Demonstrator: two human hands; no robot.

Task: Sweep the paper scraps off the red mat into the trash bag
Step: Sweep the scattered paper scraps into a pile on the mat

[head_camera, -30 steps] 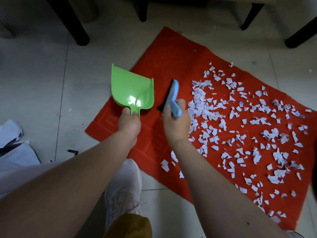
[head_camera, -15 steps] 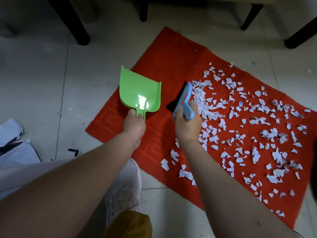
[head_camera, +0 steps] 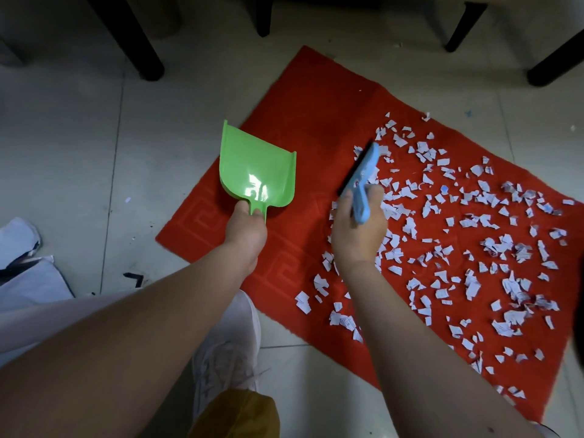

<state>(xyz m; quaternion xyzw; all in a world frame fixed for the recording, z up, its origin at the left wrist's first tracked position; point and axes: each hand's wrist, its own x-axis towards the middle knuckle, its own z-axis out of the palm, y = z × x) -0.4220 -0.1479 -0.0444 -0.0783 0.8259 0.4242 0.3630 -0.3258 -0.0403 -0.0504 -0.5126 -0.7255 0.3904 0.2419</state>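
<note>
A red mat lies on the tiled floor, its right half strewn with several white paper scraps. My left hand grips the handle of a green dustpan, whose empty scoop sits over the mat's left edge. My right hand holds a blue hand brush by its handle, the dark bristles down at the left border of the scraps. A white bag-like thing lies at the far left; whether it is the trash bag is unclear.
Black furniture legs stand on the floor beyond the mat, another at the upper right. My white shoe is planted beside the mat's near edge. Pale floor tiles spread to the left.
Both hands have shifted right. The brush has travelled from the mat's middle to the edge of the scrap field, and the dustpan has followed it to the right.
</note>
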